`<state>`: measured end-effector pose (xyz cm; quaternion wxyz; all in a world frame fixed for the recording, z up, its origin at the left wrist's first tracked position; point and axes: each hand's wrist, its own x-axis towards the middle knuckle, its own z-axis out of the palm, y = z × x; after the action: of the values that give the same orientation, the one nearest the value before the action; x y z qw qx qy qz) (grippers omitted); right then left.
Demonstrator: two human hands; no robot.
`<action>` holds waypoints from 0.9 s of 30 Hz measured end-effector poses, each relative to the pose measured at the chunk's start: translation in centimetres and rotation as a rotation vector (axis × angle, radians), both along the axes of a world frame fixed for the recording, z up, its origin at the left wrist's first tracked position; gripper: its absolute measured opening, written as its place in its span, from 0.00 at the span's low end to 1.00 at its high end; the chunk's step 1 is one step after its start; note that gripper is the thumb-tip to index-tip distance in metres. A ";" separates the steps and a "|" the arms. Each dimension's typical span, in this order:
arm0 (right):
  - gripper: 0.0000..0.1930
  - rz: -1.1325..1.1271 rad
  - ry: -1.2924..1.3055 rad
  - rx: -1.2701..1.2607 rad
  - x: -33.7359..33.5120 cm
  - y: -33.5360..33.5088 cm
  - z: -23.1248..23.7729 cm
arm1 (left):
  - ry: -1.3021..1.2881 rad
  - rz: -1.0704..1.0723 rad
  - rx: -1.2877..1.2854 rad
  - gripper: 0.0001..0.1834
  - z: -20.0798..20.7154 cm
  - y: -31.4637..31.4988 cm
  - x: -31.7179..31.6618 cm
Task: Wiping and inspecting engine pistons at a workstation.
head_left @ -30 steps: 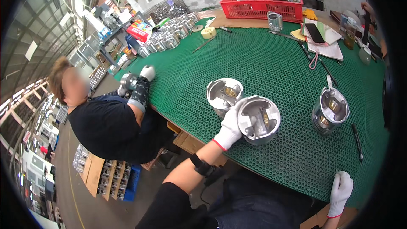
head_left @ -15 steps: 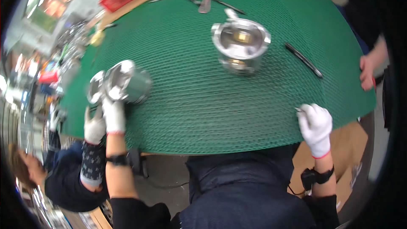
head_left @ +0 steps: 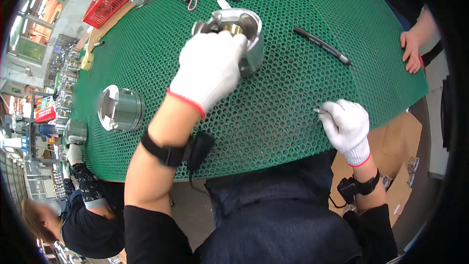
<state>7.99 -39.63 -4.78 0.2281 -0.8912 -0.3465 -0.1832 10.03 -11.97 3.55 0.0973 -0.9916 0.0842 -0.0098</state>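
My gloved left hand (head_left: 210, 66) is closed over the near rim of a metal engine piston (head_left: 253, 58) with a brass-coloured bush inside; its fingertips are partly hidden there. In my gloved right hand (head_left: 346, 126), above the near right of the green mat, the fingers pinch a small, thin tool with a pointed metal tip (head_left: 318, 111); the glove hides the rest of it. A second piston (head_left: 128, 110) lies on its side on the mat, left of my left forearm and apart from my hands.
A black marker (head_left: 322, 45) lies right of the held piston on the green perforated mat (head_left: 278, 117). At the left edge a co-worker's gloved hand (head_left: 74, 154) touches another piston (head_left: 75, 132). Another person's hand (head_left: 413, 51) rests at the right edge. A red crate (head_left: 115, 0) stands far left.
My left hand has left the piston at the left and moved right onto the middle one. The co-worker's hand and a piston have drawn away left. My right hand keeps its pinch.
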 end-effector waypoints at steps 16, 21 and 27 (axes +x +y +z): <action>0.04 -0.037 0.017 -0.012 -0.5 -0.3 -0.5 | -0.333 0.602 -1.652 0.16 -7.0 3.7 -21.2; 0.04 -0.017 -0.014 -0.042 -0.4 0.1 -0.9 | -0.415 0.572 -1.385 0.12 -9.4 2.8 -23.7; 0.04 -0.031 -0.032 -0.065 -0.6 -0.2 -1.0 | -0.427 0.267 -0.980 0.15 -11.0 3.8 -25.3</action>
<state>7.35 -39.81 -5.83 0.1905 -0.9005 -0.3419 -0.1897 -15.24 -8.21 -7.47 -0.3603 -0.8990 -0.0781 -0.2364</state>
